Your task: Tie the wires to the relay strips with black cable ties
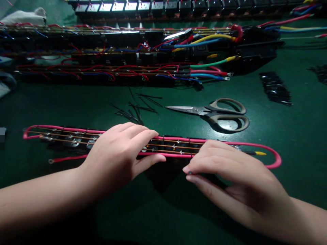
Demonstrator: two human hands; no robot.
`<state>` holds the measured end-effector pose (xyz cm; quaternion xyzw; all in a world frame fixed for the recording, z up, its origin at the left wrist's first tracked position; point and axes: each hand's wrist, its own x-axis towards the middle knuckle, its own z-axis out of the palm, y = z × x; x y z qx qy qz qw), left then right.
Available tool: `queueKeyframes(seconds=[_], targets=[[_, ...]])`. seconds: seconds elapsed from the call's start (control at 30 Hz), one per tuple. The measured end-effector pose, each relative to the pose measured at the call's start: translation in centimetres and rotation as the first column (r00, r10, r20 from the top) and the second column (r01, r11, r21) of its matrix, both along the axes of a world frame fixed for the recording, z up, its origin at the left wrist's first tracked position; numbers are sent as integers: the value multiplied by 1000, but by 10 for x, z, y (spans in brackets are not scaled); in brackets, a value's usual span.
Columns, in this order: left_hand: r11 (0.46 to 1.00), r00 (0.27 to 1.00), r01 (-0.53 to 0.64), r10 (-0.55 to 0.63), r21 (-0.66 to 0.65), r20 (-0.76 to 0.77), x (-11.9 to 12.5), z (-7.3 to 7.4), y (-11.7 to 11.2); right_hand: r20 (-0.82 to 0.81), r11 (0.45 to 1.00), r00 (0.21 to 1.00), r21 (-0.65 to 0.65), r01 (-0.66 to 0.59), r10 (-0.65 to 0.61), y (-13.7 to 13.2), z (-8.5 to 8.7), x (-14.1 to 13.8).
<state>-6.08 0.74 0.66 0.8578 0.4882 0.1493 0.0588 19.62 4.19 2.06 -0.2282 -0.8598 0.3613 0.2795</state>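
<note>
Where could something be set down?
Bare tabletop shows right of the scissors, below the black bundle, and left of the black ties. Crowded: the far wired strips, and the pink-cabled strip beneath left hand and right hand.

The bare left hand is turned palm down, its fingers close together, its thumb spread below them. The bare right hand is curled, its thumb pinched towards its index fingertip; behind the fingers, both forearms are bared.
</note>
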Motion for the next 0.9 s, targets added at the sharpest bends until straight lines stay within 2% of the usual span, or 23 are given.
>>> queueKeyframes(seconds=[0.33, 0.5, 0.57, 0.67, 0.77, 0.9], targets=[[998, 998, 56, -56, 14, 25, 1, -3, 6, -27, 998, 999, -46, 33, -34, 0, 1, -3], [999, 999, 38, -38, 11, 21, 4, -5, 8, -34, 973, 992, -199, 116, -125, 3, 10, 2], [1000, 1000, 28, -28, 3, 4, 6, -5, 9, -50, 938, 973, -280, 204, -227, 4, 16, 4], [999, 1000, 27, -27, -24, -13, 9, -5, 10, -107, 852, 923, -433, 293, -371, 9, 23, 1], [1000, 1000, 25, -26, -10, -14, 11, -6, 11, -158, 768, 876, -569, 295, -455, 21, 26, -11], [998, 999, 35, -33, 53, -29, 13, -8, 9, -206, 708, 849, -662, 246, -487, 38, 18, -31]])
